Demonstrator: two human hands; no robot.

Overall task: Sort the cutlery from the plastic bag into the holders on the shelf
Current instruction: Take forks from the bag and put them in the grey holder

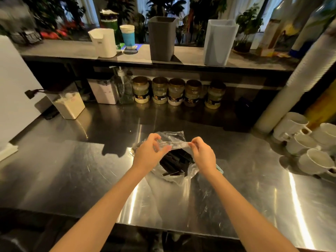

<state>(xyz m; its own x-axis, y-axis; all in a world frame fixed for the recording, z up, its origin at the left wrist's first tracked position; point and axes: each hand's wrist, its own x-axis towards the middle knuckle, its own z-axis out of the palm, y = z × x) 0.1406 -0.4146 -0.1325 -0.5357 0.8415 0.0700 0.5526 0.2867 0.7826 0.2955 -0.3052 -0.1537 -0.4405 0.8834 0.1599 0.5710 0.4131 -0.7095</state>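
Desk (72,170) of polished steel spans most of the view. At 12 o'clock above it runs the shelf (190,55), carrying three holders: a pale blue holder (220,42) toward 1 o'clock, a dark grey holder (161,39) at 12 o'clock and a white holder (103,42) toward 11 o'clock, each upright and well apart from the next. A blue cup (128,35) stands just beside the white holder. Under the shelf, a row of jars (175,92) lines the back of the desk. At 3 o'clock white mugs (309,148) are clustered beside a tall leaning stack of cups (298,77).

The plastic bag (174,179), clear and crumpled, lies on the desk at the centre. The left hand (149,153) pinches the bag's upper edge at its 9 o'clock end between thumb and fingertips. The right hand (201,153) pinches the same edge at its 3 o'clock end, so a strip of film is stretched between the two hands. The cutlery (174,160), black pieces bunched together, is inside the bag, showing between the wrists; which pieces are which cannot be told.
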